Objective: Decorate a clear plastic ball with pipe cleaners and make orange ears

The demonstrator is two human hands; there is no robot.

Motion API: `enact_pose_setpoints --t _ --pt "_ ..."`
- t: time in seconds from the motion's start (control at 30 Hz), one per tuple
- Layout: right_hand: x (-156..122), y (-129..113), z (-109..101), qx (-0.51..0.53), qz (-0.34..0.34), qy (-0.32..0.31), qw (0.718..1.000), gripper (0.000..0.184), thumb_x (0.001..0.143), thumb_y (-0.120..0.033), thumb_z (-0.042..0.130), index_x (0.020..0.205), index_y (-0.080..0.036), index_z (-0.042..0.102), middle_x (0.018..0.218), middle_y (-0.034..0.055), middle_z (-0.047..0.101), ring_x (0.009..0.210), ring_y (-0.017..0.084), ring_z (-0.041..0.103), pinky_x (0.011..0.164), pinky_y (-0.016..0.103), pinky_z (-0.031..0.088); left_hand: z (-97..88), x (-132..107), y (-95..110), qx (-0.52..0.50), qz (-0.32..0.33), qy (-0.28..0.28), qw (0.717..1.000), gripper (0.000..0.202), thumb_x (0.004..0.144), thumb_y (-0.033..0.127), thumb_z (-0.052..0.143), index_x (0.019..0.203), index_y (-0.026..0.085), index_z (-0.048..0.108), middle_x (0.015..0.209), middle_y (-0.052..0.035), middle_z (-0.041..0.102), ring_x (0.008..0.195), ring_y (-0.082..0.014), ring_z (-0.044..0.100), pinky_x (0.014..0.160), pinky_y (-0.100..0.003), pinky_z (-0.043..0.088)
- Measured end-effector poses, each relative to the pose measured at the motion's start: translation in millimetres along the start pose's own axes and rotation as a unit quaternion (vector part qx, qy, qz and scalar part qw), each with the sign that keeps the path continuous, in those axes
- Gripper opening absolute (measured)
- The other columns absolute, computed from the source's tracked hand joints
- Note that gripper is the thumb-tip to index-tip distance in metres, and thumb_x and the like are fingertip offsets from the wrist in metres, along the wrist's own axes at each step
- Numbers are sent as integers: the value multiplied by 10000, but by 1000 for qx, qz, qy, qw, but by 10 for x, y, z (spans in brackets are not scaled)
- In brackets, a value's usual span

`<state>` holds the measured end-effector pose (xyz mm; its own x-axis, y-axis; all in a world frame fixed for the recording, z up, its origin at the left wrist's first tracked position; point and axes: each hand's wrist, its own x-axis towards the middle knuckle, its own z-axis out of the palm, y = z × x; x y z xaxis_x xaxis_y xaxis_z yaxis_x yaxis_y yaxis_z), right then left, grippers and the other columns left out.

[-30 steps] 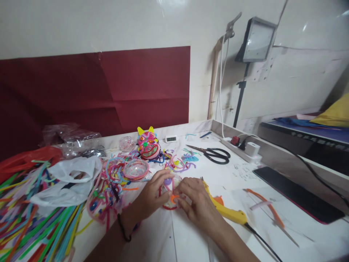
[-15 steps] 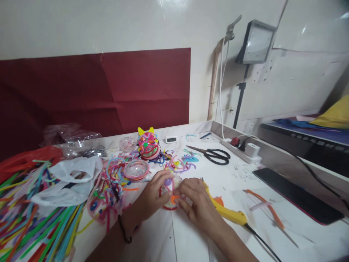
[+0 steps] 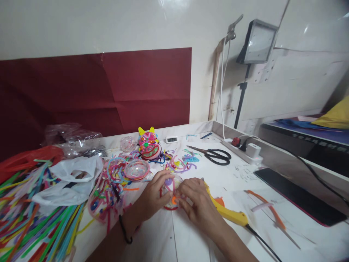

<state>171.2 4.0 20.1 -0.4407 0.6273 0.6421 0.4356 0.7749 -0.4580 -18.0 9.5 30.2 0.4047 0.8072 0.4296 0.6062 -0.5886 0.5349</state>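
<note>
Between my hands is a small clear plastic dome with a red rim, decorated with a purple round piece and pink strips. My left hand is closed around its left side, the thumb near the front. My right hand bends over the right side, its thumb and forefinger pinched at a small orange coil on the dome's face. Fingers hide part of the dome. Just right of my right hand lies a yellow glue gun. A finished-looking colourful cat-like mask ball with yellow ears stands behind.
Pipe cleaners and white plastic bags spread at left. A clear bowl rests on coloured scraps. Black-handled scissors, a power strip and a black phone-like slab are at right. A low rim edges the table.
Hardly anything differs. The view has shifted slightly, and my right fingertips have moved a little at the orange coil while both hands stay on the dome.
</note>
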Motion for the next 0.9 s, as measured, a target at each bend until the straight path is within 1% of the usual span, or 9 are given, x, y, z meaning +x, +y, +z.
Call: enact_pose_setpoints --t 0.2,0.4,0.5,0.63,0.67,0.73,0.8,0.9 --pt "-2 -17 -18 17 7 2 1000 54 848 -162 553 828 -212 560 800 19 584 769 191 508 763 347 322 -1 4 -12 3 -1 0 1000 394 798 160 555 1188 197 509 1267 -111 516 1228 -249 442 1047 -409 362" --pt "-12 -44 -29 32 37 -6 999 97 820 -119 586 847 -209 559 820 17 594 800 197 522 786 363 333 -17 4 16 -7 2 3 1000 385 807 180 555 1189 203 512 1264 -100 522 1226 -244 445 1051 -398 357" --pt "-12 -76 -62 39 44 -8 998 112 818 -121 591 877 -213 562 841 21 603 827 203 538 800 371 352 -23 1 17 -4 -1 2 1000 374 812 184 554 1183 197 513 1275 -104 508 1234 -242 435 1056 -394 349" --pt "-49 -74 -220 13 60 10 998 101 840 -144 554 911 -215 558 882 38 623 854 211 567 797 372 392 -22 0 16 0 -2 3 1000 370 804 177 556 1170 206 513 1258 -102 521 1224 -244 444 1048 -401 355" --pt "-72 -49 -280 -4 70 16 997 105 838 -145 545 917 -213 560 887 44 626 858 216 574 795 375 401 -22 1 18 0 -4 3 1000 370 802 175 554 1168 210 515 1246 -99 530 1215 -245 451 1043 -402 361" --pt "-135 33 -412 -47 101 9 994 121 831 -139 523 913 -213 572 891 50 629 855 222 584 786 379 416 -25 1 23 -1 -13 2 1000 372 800 172 549 1169 212 517 1227 -94 544 1197 -248 467 1033 -402 371" --pt "-214 140 -538 -98 129 -23 986 176 818 -111 496 919 -214 596 914 56 637 850 227 598 777 385 425 -28 2 25 1 -18 0 1000 370 800 180 546 1168 210 520 1218 -93 550 1185 -250 479 1026 -397 378" --pt "-333 276 -670 -155 177 -89 968 265 771 -59 498 945 -207 632 969 75 654 877 240 616 769 378 436 -28 6 18 5 -11 5 1000 355 811 194 537 1164 215 523 1222 -92 553 1183 -248 483 1021 -392 383"
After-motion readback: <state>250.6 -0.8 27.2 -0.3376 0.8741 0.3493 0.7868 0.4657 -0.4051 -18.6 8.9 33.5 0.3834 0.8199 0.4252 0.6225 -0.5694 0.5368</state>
